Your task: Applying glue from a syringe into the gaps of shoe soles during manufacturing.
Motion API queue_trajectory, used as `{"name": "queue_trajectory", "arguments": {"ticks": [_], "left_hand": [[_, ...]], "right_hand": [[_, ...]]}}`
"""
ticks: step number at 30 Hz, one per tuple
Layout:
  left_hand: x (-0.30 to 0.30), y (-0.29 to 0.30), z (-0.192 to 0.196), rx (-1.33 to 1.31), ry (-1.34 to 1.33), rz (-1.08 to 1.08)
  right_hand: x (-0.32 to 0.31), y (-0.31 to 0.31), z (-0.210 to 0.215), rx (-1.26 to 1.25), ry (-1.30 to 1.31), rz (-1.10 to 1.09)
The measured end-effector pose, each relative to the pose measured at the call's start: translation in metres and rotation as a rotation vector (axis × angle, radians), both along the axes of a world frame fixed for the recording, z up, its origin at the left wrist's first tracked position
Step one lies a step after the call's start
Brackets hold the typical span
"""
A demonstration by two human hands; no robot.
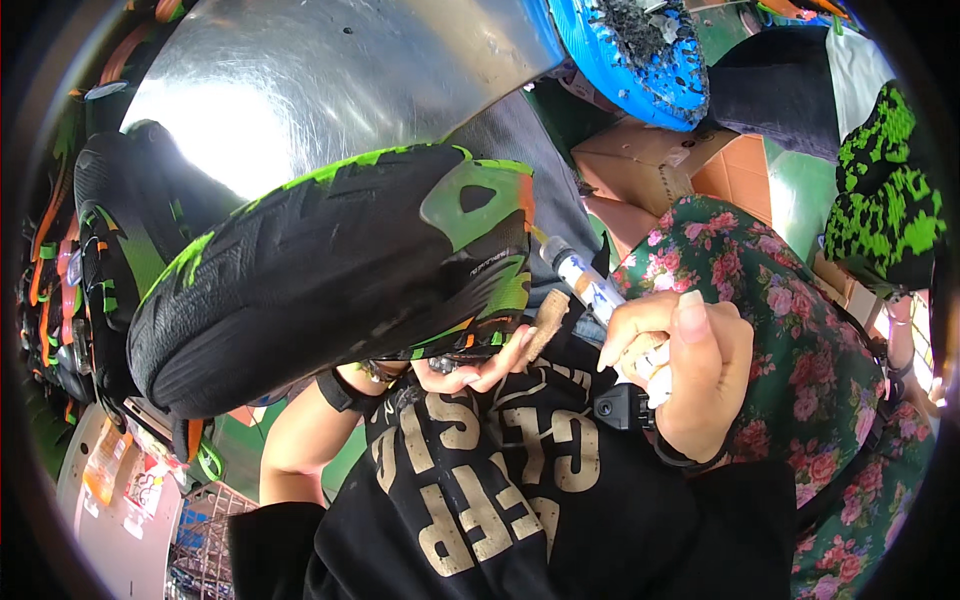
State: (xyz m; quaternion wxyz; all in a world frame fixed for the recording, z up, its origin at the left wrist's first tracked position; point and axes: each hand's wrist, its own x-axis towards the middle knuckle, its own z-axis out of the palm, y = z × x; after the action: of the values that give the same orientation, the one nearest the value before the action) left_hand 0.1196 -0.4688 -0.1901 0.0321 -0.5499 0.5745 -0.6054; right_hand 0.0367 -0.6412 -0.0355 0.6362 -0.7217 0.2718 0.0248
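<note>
A black sneaker (300, 285) with green and orange patches is held up before me, its sole facing upward. My left hand (480, 365) grips it from below at one end, the fingers partly hidden under the shoe. Beside those fingertips a tan, rough-looking strip (547, 325) sticks up; it seems pinched in the same hand. My right hand (690, 360) is closed around a syringe (585, 282) with blue markings. Its narrow tip meets or nearly meets the orange edge of the sole. Something white, perhaps crumpled tissue or cloth, shows inside the right hand's curled fingers.
A shiny metal tabletop (400, 60) lies ahead, with another dark shoe (120, 250) at its left. A blue basin (640, 60) holds black scraps. Cardboard boxes (670, 160) stand behind a person in a floral garment (800, 340), close on my right. A wire basket (210, 540) sits lower left.
</note>
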Motion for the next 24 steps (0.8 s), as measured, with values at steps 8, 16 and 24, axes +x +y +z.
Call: {"name": "queue_trajectory", "arguments": {"ticks": [8,16,24], "left_hand": [[-0.013,-0.004,-0.022,-0.235,0.078,0.212],[-0.016,0.019,-0.015,-0.026,0.290,0.009],[-0.013,0.020,0.038,-0.214,0.364,0.432]], "right_hand": [[-0.002,-0.001,0.003,-0.001,-0.094,0.086],[-0.004,-0.003,-0.003,0.007,-0.202,0.065],[-0.006,-0.014,-0.009,0.259,-0.508,0.145]]}}
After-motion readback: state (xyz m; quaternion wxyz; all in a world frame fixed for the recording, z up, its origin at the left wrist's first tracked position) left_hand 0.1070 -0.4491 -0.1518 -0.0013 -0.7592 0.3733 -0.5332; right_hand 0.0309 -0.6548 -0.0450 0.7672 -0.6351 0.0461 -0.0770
